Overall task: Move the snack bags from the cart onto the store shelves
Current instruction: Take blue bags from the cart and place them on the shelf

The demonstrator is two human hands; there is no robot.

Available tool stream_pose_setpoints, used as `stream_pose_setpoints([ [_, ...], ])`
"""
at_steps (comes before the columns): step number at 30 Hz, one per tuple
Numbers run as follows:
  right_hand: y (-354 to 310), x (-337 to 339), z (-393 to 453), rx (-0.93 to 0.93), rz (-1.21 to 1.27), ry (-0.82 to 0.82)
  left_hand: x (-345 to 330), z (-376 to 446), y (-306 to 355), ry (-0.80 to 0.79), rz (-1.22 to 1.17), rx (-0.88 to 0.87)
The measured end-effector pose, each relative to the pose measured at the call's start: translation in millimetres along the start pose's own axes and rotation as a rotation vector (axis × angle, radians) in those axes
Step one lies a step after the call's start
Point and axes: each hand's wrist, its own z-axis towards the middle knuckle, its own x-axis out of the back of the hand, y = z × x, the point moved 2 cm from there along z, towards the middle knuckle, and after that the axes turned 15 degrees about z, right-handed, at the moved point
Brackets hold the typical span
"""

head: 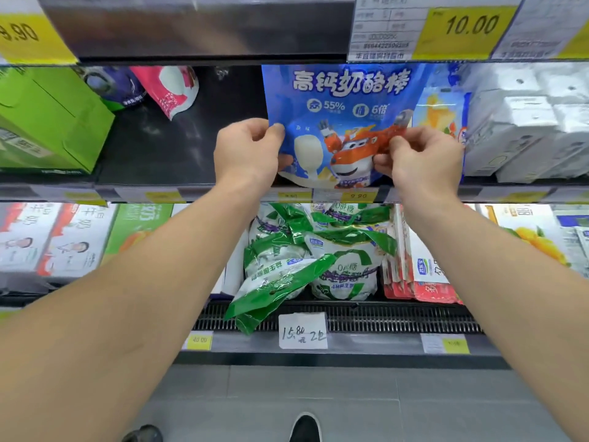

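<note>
A blue snack bag (341, 100) with white lettering and an orange cartoon plane stands upright on the middle shelf (153, 154). My left hand (247, 151) pinches its lower left edge. At the bag's lower right side, my right hand (420, 157) grips it with thumb and fingers. The bag's bottom rests at the shelf's front lip. The cart is out of view.
Left of the bag lies bare dark shelf, then a pink pouch (172, 90) and a green carton (47, 122). White boxes (526, 122) and a yellow-blue pack (443, 113) stand right. Green-white bags (306, 256) fill the lower shelf. A price strip (430, 27) hangs above.
</note>
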Motion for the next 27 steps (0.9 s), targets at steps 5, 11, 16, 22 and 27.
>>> stream_pose_setpoints([
  [5, 8.5, 1.9, -4.6, 0.024, -0.016, -0.002, -3.8, -3.4, -12.7, -0.038, 0.021, 0.016],
  [11, 6.0, 1.1, 5.8, -0.010, 0.019, -0.002, -4.5, -1.9, -6.6, -0.053, 0.006, 0.024],
  [16, 7.5, -3.3, 13.8, 0.001, 0.044, 0.041, -10.0, -5.7, -9.9, -0.034, 0.052, -0.015],
  [22, 6.5, 3.9, -10.2, 0.035, -0.054, 0.008, -9.5, -18.1, -16.0, -0.042, 0.060, -0.022],
  [27, -2.1, 9.3, -37.4, 0.068, -0.016, -0.045, -3.7, -28.9, -19.9, -0.061, 0.045, -0.029],
])
